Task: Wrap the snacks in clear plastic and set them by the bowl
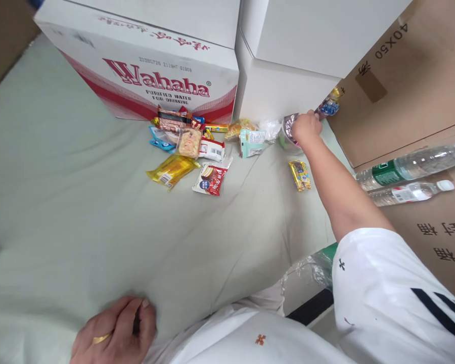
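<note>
My right hand (307, 126) reaches far forward to the foot of the white boxes, its fingers curled and mostly hidden from me. Against its left side is a shiny purple foil packet (289, 125) with a pale, rounded container (288, 144) below it. A blue and gold wrapped snack (330, 103) lies just beyond the knuckles. What the fingers hold, if anything, I cannot make out. Nearer to me, a small yellow snack packet (300, 175) lies beside the forearm. My left hand (116, 331) rests curled on the pale green cloth (144, 242), with a ring on one finger and nothing visible in it.
Several wrapped snacks, including a red and white cake packet (212, 178) and a yellow packet (172, 171), lie before a Wahaha water carton (155, 81). White boxes (288, 83) stand beside it. Two plastic bottles (413, 164) lie on brown cardboard (413, 91) at the right.
</note>
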Available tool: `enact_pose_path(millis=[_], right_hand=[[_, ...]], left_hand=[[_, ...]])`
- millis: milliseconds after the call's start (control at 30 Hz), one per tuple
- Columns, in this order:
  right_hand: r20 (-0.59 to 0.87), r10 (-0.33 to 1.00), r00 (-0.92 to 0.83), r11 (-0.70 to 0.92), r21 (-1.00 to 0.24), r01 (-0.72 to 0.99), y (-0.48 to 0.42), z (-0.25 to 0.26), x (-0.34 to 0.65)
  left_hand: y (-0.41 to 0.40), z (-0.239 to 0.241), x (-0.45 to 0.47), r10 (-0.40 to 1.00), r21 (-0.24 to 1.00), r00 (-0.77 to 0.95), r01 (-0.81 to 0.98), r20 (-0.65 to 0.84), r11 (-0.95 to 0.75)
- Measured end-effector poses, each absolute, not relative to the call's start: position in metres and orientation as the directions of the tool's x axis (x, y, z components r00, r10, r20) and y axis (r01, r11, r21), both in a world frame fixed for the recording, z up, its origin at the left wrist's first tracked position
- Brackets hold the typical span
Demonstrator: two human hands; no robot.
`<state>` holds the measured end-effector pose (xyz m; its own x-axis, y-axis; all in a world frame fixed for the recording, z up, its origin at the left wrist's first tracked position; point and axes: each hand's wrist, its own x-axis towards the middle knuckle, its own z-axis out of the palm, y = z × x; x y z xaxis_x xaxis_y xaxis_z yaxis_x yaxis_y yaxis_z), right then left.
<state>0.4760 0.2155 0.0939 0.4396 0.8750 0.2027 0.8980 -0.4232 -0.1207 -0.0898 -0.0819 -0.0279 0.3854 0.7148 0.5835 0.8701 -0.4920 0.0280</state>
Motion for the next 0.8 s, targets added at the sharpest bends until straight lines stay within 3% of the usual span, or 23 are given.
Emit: enact_pose_path(millis=[100,167,233,300,367,433,500,633,800], right_hand=[[0.367,0.783,0.502,-0.516,-0.067,0.854,0.172,0.103,0.466],[0.389,0.754,0.53,-0.542,-0.087,0.836,0.135,0.1,0.467],[0.247,0.74,0.626,-0.625,-0.091,0.775,0.098,0.088,0.473],[0.014,0.705,0.709,-0.708,-0.059,0.704,0.069,0.071,0.478],[-0.193,0.673,0.714,-0.731,-0.026,0.682,0.05,0.054,0.48],[-0.291,0.67,0.682,-0.72,-0.033,0.693,0.043,0.041,0.475],[-0.263,0.687,0.677,-0.715,-0.084,0.694,0.042,0.032,0.466],[-0.062,0.735,0.676,-0.671,-0.214,0.71,0.042,0.021,0.443],[0.037,0.79,0.612,-0.531,-0.457,0.714,0.035,0.014,0.447]], left_hand=[[-0.082,-0.028,-0.089,0.697,0.017,0.371,0.876,0.614,-0.481],[-0.081,-0.028,-0.088,0.701,0.019,0.363,0.881,0.614,-0.473],[-0.08,-0.028,-0.087,0.698,0.025,0.36,0.879,0.618,-0.476],[-0.079,-0.028,-0.087,0.694,0.028,0.357,0.878,0.625,-0.477],[-0.079,-0.027,-0.087,0.685,0.03,0.353,0.877,0.638,-0.48],[-0.079,-0.026,-0.087,0.692,0.031,0.353,0.879,0.629,-0.476],[-0.079,-0.025,-0.086,0.683,0.019,0.364,0.875,0.633,-0.484],[-0.079,-0.021,-0.084,0.66,-0.018,0.395,0.866,0.639,-0.501],[-0.08,-0.021,-0.086,0.678,-0.01,0.404,0.863,0.615,-0.505]])
